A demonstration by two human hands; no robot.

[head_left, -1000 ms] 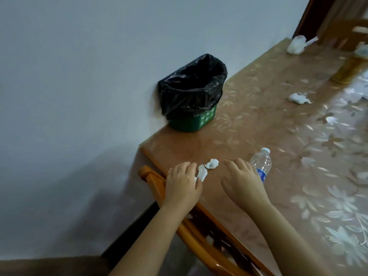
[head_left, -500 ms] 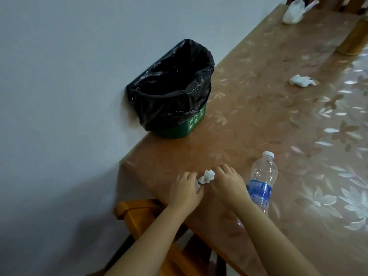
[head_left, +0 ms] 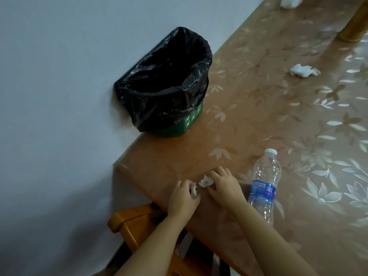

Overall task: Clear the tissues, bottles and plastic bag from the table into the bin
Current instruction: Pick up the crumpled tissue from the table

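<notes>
My left hand (head_left: 183, 198) is closed around a small white tissue (head_left: 193, 189) at the table's near corner. My right hand (head_left: 225, 186) pinches a second crumpled tissue (head_left: 206, 181) with its fingertips, just right of the left hand. A clear plastic bottle (head_left: 264, 184) with a blue label and white cap lies on the table right beside my right wrist. The green bin (head_left: 179, 128), lined with a black bag (head_left: 165, 80), stands against the wall beyond my hands. Another crumpled tissue (head_left: 302, 70) lies farther along the table. A white plastic bag (head_left: 288, 2) shows at the top edge.
The table (head_left: 249, 108) has a brown cloth with a flower pattern. A wooden chair (head_left: 135, 226) stands under its near edge, below my arms. A yellowish cylindrical object (head_left: 356, 26) stands at the far right. A plain wall runs along the left.
Both hands have closed on the two small tissues, which lay between them on the table a second ago. The view has shifted closer to the bin and table corner.
</notes>
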